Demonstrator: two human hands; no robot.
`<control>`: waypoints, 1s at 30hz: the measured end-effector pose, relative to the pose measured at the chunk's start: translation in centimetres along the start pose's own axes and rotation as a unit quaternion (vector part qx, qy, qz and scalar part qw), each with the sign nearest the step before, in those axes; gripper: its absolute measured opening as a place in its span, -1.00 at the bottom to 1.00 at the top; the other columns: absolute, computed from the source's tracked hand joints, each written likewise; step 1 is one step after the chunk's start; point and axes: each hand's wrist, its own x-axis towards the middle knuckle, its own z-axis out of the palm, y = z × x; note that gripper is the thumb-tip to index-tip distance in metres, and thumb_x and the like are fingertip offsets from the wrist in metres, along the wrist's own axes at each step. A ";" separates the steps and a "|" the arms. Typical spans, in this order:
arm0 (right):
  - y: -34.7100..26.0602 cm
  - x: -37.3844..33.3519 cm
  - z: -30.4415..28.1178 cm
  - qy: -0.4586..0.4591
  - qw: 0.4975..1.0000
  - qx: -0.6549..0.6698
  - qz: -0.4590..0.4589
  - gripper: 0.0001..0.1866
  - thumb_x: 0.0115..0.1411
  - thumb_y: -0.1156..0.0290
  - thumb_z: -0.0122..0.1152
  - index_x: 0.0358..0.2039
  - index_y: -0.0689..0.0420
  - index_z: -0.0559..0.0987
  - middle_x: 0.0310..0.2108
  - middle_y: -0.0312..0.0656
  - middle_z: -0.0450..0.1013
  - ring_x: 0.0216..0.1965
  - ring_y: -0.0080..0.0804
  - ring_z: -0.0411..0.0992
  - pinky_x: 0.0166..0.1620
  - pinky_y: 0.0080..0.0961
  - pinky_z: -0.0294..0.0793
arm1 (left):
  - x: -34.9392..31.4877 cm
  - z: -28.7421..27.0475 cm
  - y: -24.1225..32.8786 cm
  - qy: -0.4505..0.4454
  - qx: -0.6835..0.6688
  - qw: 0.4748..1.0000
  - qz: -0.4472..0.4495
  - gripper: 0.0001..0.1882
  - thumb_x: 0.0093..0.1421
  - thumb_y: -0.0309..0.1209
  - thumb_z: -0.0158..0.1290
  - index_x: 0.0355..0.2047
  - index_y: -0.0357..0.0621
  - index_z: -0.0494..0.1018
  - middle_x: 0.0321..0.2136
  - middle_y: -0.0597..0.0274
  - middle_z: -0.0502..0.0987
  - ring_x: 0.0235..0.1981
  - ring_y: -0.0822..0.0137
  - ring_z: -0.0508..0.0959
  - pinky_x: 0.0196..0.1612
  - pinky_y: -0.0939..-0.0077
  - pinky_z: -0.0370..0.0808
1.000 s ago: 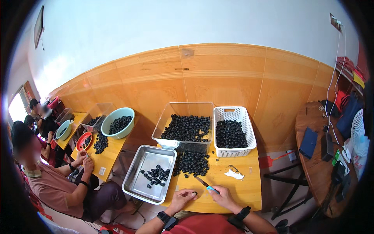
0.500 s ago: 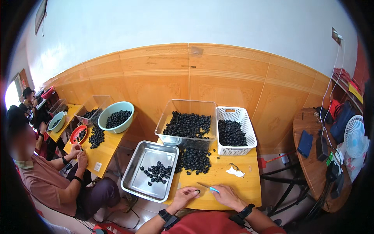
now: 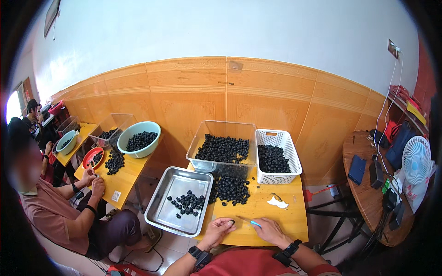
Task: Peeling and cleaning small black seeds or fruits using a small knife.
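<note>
Two hands, left hand [image 3: 220, 228] pinching dark fruit [image 3: 231, 223], right hand [image 3: 269, 230] gripping knife [image 3: 248, 221]

Bare tabletop [image 3: 276, 216] ahead of both hands; loose fruit pile [image 3: 230, 189] beyond.

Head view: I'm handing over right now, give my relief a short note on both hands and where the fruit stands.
Left hand: pinching one dark fruit over the table's front edge.
Right hand: gripping a blue-handled knife, blade pointing at that fruit.
Done: a small batch lies in the steel tray.
Left: loose pile on the wooden table, plus the clear bin and white basket, both well filled.
A white scrap lies near the basket.
</note>
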 end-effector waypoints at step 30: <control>-8.6 4.5 -6.5 0.183 0.947 0.165 -0.205 -0.79 0.27 0.43 0.31 -0.16 0.31 0.65 -0.38 -0.09 0.58 -0.44 -0.39 0.53 -0.37 -0.51 0.48 | -1.0 9.7 9.3 -0.086 -0.138 0.983 0.087 -0.76 0.35 -0.41 0.11 0.00 -0.14 0.51 -0.23 0.29 0.58 -0.20 0.37 0.60 -0.01 0.36 0.66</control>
